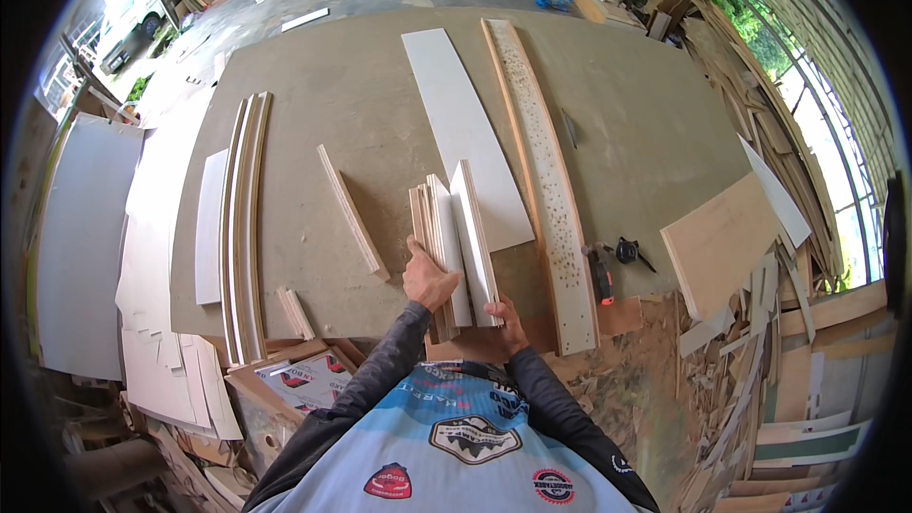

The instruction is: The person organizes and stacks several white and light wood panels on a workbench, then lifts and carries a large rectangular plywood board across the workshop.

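1. We have both hands on a stack of short boards (454,247) standing on edge at the near edge of the table (342,104), just left of the long drilled strip (551,199).
2. Our left hand (429,280) lies flat and open against the stack's left face, thumb up, pressing rather than gripping.
3. Our right hand (506,321) curls round the near end of the outermost white board, fingers partly closed on its edge.
4. The boards look stiff and fairly light, with smooth white faces that may slide on one another; we judge squeezing both outer faces safer than lifting by one end.
5. The long white panel (465,133) touches the stack's far end, and the drilled strip runs close on the right.
6. Left of the stack there is room as far as the loose thin slat (351,212); farther left lie curved strips (245,218).
7. Beyond the drilled strip sit a tape measure (627,250) and a red-handled tool (600,277).
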Action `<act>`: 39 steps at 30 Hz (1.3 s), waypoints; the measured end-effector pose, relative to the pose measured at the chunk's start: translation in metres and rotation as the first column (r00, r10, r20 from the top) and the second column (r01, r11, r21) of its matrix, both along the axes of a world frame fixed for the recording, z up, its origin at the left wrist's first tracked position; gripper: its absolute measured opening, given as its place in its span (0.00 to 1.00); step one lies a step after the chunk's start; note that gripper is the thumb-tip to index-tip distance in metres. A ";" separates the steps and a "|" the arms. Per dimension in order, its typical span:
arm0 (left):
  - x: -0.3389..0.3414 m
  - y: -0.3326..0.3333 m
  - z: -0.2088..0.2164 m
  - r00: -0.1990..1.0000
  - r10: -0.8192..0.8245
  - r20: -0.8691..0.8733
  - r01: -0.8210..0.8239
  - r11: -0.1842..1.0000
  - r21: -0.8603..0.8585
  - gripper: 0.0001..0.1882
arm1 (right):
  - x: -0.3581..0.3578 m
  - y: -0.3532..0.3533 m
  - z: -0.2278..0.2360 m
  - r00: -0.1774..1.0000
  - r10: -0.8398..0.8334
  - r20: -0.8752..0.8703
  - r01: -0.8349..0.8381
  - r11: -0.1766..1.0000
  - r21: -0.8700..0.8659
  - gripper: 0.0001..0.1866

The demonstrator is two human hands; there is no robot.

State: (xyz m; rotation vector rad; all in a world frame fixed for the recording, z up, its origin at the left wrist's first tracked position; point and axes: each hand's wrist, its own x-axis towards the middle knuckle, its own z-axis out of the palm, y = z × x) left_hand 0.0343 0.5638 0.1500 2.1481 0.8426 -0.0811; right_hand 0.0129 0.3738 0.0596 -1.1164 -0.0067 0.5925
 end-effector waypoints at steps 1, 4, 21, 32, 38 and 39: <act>-0.001 0.001 -0.004 1.000 -0.013 0.006 0.013 1.000 0.008 0.49 | -0.001 -0.001 -0.003 1.000 0.005 -0.020 -0.005 1.000 -0.001 0.32; -0.011 0.003 -0.017 0.995 -0.013 0.102 0.012 1.000 0.009 0.47 | 0.000 -0.001 -0.001 0.996 0.003 -0.088 -0.005 1.000 -0.022 0.32; -0.118 0.125 0.121 0.835 0.142 0.532 -0.172 0.985 0.006 0.56 | 0.053 0.056 0.016 0.984 0.167 -0.059 -0.163 0.984 0.074 0.31; -0.082 0.200 -0.006 0.939 0.199 0.280 -0.287 0.902 0.322 0.54 | 0.091 0.157 -0.013 0.957 0.278 -0.080 -0.282 0.959 -0.034 0.12; -0.039 0.192 -0.027 0.983 0.150 0.107 -0.179 0.911 0.372 0.52 | 0.090 0.190 -0.008 0.943 0.331 0.020 -0.326 0.937 -0.123 0.15; -0.034 0.192 -0.031 0.982 0.154 0.111 -0.184 0.911 0.369 0.51 | 0.089 0.195 -0.002 0.933 0.356 0.048 -0.348 0.929 -0.130 0.17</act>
